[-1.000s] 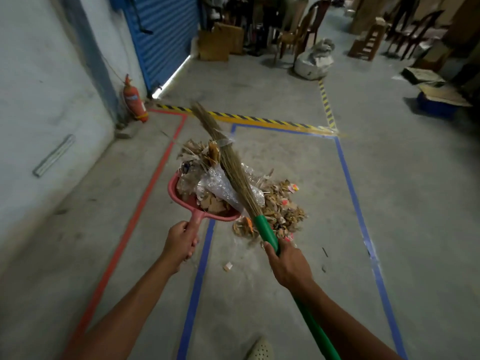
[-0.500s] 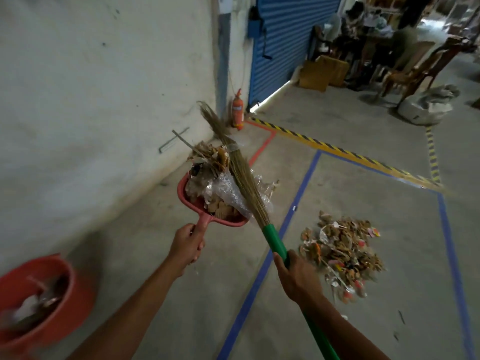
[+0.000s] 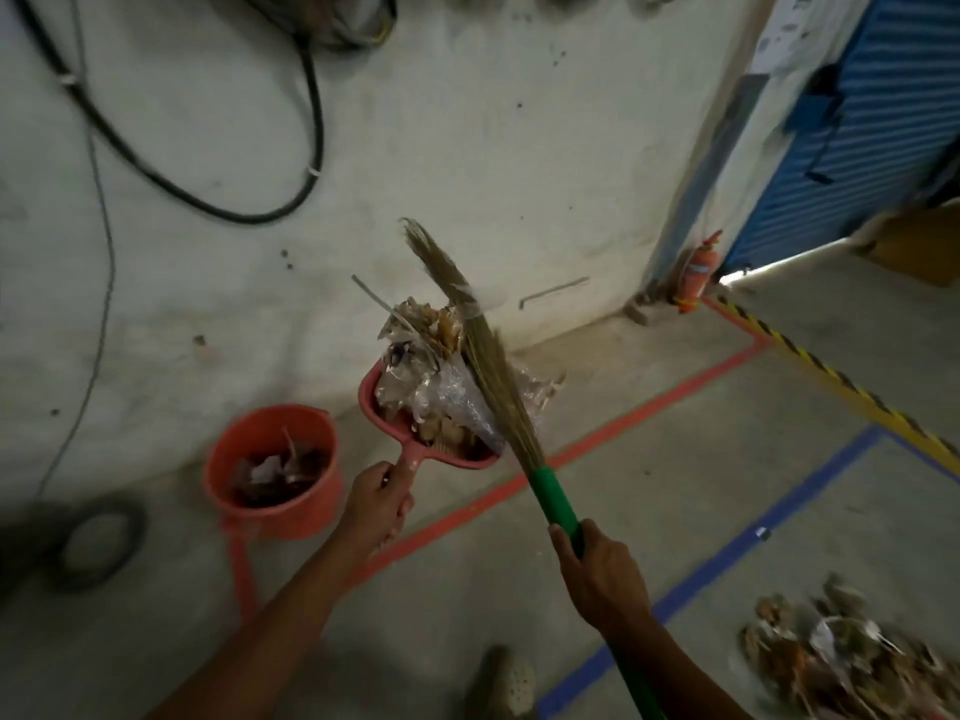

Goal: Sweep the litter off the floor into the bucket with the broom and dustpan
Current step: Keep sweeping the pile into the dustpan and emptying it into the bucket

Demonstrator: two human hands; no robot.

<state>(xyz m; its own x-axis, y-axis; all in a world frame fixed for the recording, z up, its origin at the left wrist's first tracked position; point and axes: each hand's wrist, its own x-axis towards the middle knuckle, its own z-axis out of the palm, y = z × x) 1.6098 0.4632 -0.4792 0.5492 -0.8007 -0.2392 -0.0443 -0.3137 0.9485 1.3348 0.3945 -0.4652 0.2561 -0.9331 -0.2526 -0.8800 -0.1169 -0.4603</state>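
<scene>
Orange bucket (image 3: 311, 517) sits on the floor by the wall, some scraps in it. At its 2 o'clock the left hand (image 3: 376, 498) has its fingers wrapped round the handle of the pink dustpan (image 3: 408, 457), which is heaped with litter (image 3: 441, 392). The broom (image 3: 488, 371) bristles lie across that heap, and the right hand (image 3: 602, 574) grips its green handle tight. Another pile (image 3: 831, 657) lies on the floor at the right hand's 4 o'clock.

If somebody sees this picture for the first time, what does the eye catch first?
In the centre is a red dustpan heaped with litter, the broom pressed on the load. Lower left stands an orange bucket already holding some litter; at the bottom right a second litter pile lies on the floor.
</scene>
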